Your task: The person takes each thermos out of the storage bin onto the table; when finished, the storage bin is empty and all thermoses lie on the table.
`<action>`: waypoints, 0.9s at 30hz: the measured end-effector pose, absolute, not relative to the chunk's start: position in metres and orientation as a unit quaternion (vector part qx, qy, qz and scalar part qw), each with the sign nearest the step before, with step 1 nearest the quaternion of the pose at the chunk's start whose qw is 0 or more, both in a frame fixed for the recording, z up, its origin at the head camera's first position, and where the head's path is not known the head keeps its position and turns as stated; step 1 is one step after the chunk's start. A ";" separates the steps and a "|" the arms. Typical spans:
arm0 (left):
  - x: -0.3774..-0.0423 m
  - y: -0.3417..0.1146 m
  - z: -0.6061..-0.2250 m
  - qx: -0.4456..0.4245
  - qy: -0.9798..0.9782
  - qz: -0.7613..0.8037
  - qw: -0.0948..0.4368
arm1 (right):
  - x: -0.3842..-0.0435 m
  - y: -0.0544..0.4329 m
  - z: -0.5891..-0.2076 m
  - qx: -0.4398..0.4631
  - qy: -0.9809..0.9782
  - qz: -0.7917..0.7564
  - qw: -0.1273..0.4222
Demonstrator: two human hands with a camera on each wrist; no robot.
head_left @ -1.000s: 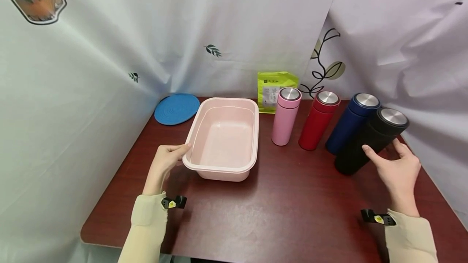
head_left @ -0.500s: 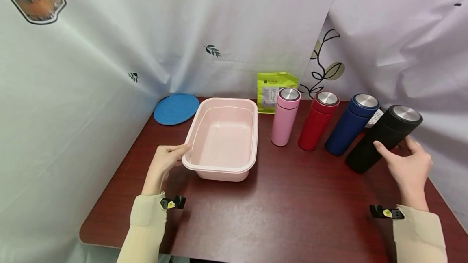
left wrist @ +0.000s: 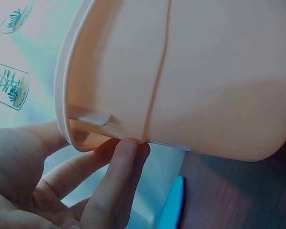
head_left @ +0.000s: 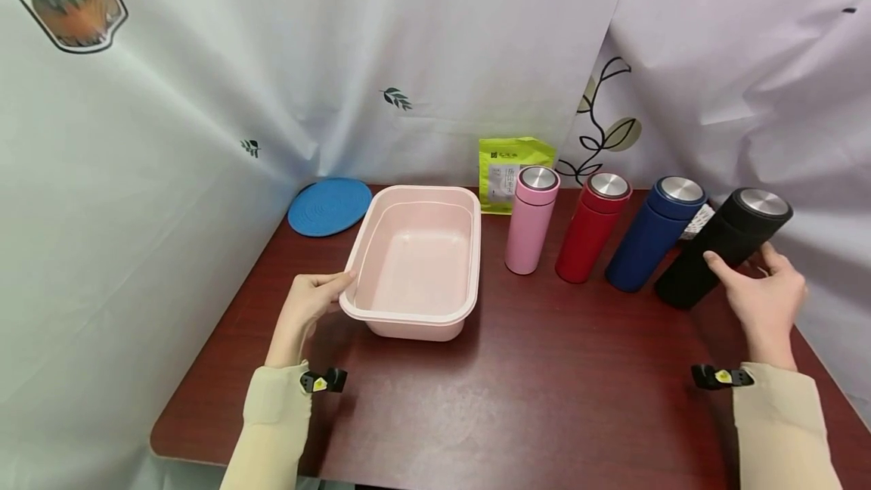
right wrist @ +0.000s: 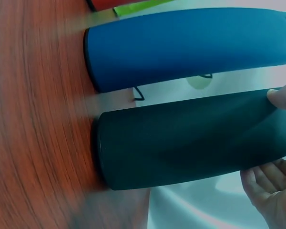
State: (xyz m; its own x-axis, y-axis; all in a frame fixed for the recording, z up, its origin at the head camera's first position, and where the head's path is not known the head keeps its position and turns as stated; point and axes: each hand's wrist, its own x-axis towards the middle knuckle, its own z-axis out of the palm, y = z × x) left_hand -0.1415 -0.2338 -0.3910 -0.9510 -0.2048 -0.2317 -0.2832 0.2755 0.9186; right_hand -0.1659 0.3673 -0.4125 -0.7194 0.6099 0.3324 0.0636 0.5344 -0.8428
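Observation:
My left hand [head_left: 308,307] pinches the near left rim of a pale pink plastic basin [head_left: 411,317]; in the left wrist view its thumb is at the rim and fingertips [left wrist: 126,148] touch the outer wall. My right hand [head_left: 767,301] grips a black thermos [head_left: 711,252] with a steel-topped lid, thumb on the near side. The right wrist view shows the black thermos's base [right wrist: 105,152] at the tabletop; I cannot tell whether it fully touches. Beside it, apart, stands a blue thermos [head_left: 649,237]. A red thermos [head_left: 589,233] and a pink thermos [head_left: 530,229] complete the row leftward.
Behind the pink thermos stands a green pouch [head_left: 500,180]. A round blue mat [head_left: 329,207] lies at the back left beyond the basin. A white patterned item [head_left: 698,220] shows partly behind the blue thermos. Fabric curtains [head_left: 204,97] border the dark red table [head_left: 544,392].
My right hand has moved the black thermos rightward, away from the blue one, then slightly farther back. A gap now separates the two. My left hand and the basin have stayed put.

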 end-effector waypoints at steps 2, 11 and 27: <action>-0.141 -0.233 -0.390 -0.151 0.798 0.583 0.032 | -0.167 0.370 -0.413 -0.208 -0.818 0.436 0.312; -0.144 -0.233 -0.390 -0.152 0.800 0.579 0.036 | -0.169 0.370 -0.415 -0.189 -0.834 0.392 0.340; -0.133 -0.242 -0.399 -0.041 0.832 0.543 -0.108 | -0.150 0.352 -0.412 -0.177 -0.798 0.408 0.407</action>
